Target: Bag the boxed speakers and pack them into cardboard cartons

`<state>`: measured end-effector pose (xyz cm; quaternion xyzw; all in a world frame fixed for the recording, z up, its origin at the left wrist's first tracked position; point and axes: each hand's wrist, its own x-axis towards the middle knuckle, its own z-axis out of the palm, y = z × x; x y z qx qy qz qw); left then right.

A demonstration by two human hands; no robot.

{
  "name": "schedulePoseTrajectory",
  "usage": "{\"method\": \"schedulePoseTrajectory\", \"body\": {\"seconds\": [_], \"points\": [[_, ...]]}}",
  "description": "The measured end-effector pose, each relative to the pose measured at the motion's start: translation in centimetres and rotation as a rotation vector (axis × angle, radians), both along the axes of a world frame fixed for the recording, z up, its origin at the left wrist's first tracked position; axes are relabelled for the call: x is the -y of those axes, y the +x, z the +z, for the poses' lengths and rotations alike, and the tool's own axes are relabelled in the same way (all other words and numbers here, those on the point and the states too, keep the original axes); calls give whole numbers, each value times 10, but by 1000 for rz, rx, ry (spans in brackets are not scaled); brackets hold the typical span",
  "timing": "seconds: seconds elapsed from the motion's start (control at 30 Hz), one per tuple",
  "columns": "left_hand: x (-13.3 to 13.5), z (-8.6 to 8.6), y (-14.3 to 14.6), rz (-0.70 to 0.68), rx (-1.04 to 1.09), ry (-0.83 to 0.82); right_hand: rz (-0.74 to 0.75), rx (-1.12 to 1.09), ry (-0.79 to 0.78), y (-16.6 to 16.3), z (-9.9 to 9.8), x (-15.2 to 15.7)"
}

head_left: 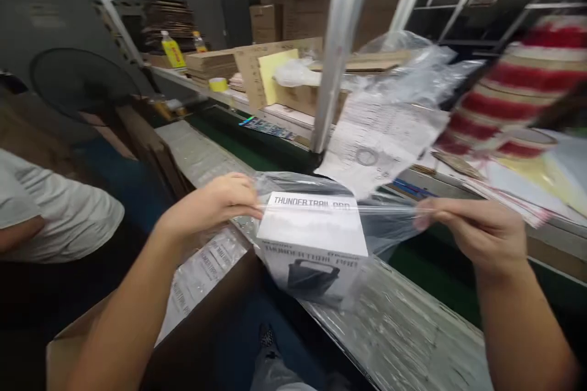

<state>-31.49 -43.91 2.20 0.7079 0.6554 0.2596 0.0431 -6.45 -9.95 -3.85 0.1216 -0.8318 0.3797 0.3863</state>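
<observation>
A white printed box (pixel 316 226) sits inside a clear plastic bag (pixel 389 223) in front of me. Its top reads "THUNDERTRAIL PRO", and a dark device with a handle is pictured on the side. My left hand (pixel 229 198) pinches the bag's edge at the box's left. Out to the right, my right hand (pixel 481 226) is closed on the opposite edge, its fingertips somewhat blurred. Between both hands the bag's mouth is stretched taut. The box's lower part is blurred, above the edge of the wrapped work surface (pixel 413 324).
An open carton (pixel 202 311) at lower left holds several similar bagged boxes. Behind the work surface runs a green conveyor belt (pixel 220 128). A metal post (pixel 337 55) rises beyond it, beside a hanging printed sheet (pixel 380 140). A person in a white shirt (pixel 59 208) is at left.
</observation>
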Motion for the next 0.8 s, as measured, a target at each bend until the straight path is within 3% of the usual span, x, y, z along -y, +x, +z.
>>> {"method": "schedulePoseTrajectory", "body": {"seconds": [0.13,0.23,0.33,0.43,0.57,0.7,0.8], "points": [[13,-60,-27,174,-31,89,-162,130,136,-27,-19,7],[8,-102,-17,244,24,194,-261,288,152,-34,-34,5],[1,-124,2,292,107,374,-304,370,148,-27,-31,19],[-5,-127,14,384,109,462,-157,337,229,-30,-21,55],[-7,-122,18,560,137,457,51,516,633,-66,-31,92],[1,-114,27,788,125,397,93,570,772,-112,-46,76],[5,-107,43,903,-6,395,232,476,793,-128,-42,59]]}}
